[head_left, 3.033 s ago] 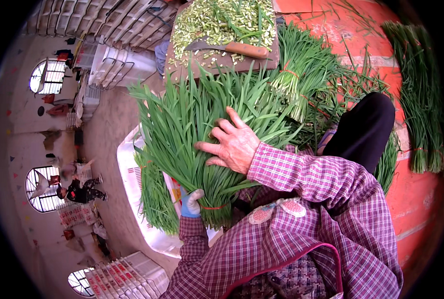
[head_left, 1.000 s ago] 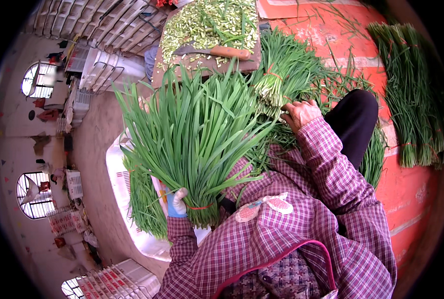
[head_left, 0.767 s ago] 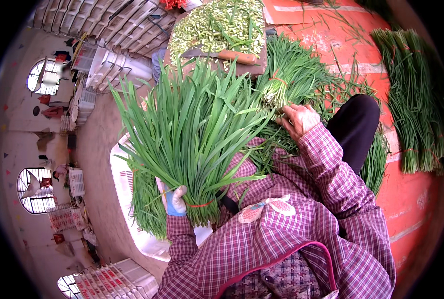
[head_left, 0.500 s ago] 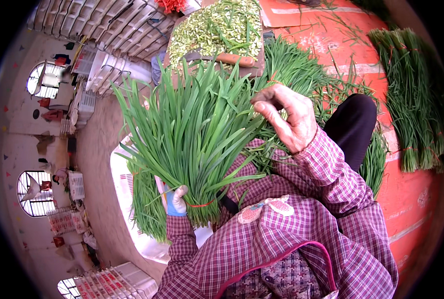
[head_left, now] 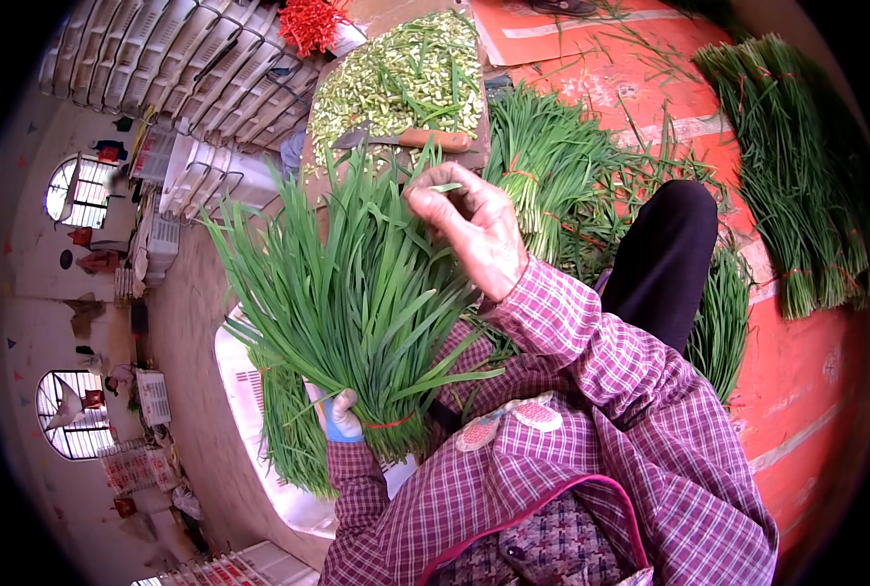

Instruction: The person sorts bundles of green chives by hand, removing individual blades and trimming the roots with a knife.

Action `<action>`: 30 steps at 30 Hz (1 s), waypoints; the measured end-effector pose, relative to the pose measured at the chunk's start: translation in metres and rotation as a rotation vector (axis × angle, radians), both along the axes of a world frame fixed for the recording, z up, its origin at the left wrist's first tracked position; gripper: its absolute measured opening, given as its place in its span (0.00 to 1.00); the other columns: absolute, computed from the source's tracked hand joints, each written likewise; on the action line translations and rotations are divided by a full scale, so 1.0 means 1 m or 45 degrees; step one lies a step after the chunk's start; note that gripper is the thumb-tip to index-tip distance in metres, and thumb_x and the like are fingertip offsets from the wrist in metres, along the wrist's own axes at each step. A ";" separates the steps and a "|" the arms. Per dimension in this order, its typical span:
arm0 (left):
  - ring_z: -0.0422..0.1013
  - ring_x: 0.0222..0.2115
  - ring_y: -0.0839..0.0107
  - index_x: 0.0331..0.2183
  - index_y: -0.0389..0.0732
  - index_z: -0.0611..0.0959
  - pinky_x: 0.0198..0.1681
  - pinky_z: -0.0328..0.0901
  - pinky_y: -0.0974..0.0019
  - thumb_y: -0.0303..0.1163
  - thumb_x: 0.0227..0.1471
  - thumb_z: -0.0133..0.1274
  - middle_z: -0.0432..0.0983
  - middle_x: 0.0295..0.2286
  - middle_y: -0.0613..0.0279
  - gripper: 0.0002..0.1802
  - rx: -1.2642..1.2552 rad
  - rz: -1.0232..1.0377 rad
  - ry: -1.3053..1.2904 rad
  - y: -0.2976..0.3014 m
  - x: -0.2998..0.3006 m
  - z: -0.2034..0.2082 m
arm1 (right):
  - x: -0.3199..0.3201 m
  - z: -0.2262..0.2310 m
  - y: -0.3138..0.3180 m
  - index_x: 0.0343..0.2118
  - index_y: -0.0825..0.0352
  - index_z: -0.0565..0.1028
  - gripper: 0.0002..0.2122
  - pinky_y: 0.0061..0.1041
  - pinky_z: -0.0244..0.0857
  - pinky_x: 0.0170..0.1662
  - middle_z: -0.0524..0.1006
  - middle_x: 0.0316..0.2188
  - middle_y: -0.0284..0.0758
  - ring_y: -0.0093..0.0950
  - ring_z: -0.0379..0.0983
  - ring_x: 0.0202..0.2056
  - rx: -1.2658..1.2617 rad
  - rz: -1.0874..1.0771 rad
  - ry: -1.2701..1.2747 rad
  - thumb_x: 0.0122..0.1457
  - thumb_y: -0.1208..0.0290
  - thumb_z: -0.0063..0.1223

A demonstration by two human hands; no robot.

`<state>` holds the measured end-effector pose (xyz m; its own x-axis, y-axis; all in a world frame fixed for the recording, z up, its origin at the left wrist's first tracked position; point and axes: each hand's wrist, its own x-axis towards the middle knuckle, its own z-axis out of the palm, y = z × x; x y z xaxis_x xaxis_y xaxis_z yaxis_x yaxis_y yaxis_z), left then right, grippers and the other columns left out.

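A large bunch of garlic chives (head_left: 347, 283), bound low down by a red band, stands leaves-up in front of me. My left hand (head_left: 343, 415), in a white and blue glove, is closed around its lower end; most of its fingers are behind the stems. Over the leaves' upper right, my right hand (head_left: 474, 230) is bare, thumb and forefinger pinched on a short piece of green leaf. Just beyond it a knife with a wooden handle (head_left: 430, 140) lies on a heap of pale green trimmings (head_left: 396, 83).
A white crate (head_left: 234, 366) with more chives (head_left: 293, 430) stands at my left. Tied chives (head_left: 542, 146) lie beside the trimmings, and long bundles (head_left: 796, 176) rest on the red mat (head_left: 786, 391). Stacked white crates (head_left: 161, 63) and red ties (head_left: 310, 24) are at the far left.
My right hand has moved left to the bunch's upper leaves, and a bit of leaf now shows in its fingers. The left hand still grips the bunch, while the whole view has shifted slightly.
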<state>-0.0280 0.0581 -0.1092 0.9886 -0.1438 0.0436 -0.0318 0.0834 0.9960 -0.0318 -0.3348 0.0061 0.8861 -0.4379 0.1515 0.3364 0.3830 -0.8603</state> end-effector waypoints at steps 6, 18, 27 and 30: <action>0.63 0.27 0.74 0.65 0.45 0.50 0.28 0.60 0.71 0.26 0.42 0.58 0.67 0.44 0.59 0.52 0.032 -0.015 0.027 0.005 0.004 0.000 | -0.021 0.007 -0.071 0.34 0.68 0.74 0.13 0.17 0.61 0.37 0.73 0.28 0.26 0.14 0.65 0.30 -0.213 -0.057 -0.081 0.64 0.62 0.49; 0.63 0.34 0.70 0.65 0.44 0.50 0.35 0.61 0.68 0.31 0.44 0.58 0.66 0.47 0.57 0.51 0.046 0.000 0.037 0.011 0.003 -0.002 | 0.002 0.010 -0.012 0.31 0.64 0.74 0.12 0.39 0.62 0.36 0.69 0.28 0.36 0.39 0.68 0.33 -1.490 -0.428 -0.073 0.50 0.61 0.60; 0.64 0.39 0.67 0.64 0.44 0.51 0.41 0.62 0.66 0.35 0.45 0.59 0.65 0.50 0.56 0.50 0.047 -0.004 0.045 0.012 0.005 -0.003 | 0.015 -0.003 -0.004 0.30 0.63 0.75 0.13 0.40 0.62 0.39 0.71 0.27 0.37 0.39 0.70 0.36 -1.480 -0.288 -0.015 0.46 0.61 0.62; 0.64 0.41 0.66 0.64 0.44 0.51 0.43 0.63 0.65 0.37 0.46 0.59 0.64 0.50 0.56 0.50 0.050 -0.003 0.049 0.012 0.005 -0.003 | 0.015 -0.001 -0.006 0.30 0.62 0.75 0.12 0.39 0.61 0.39 0.70 0.26 0.37 0.39 0.70 0.35 -1.455 -0.310 -0.084 0.47 0.62 0.61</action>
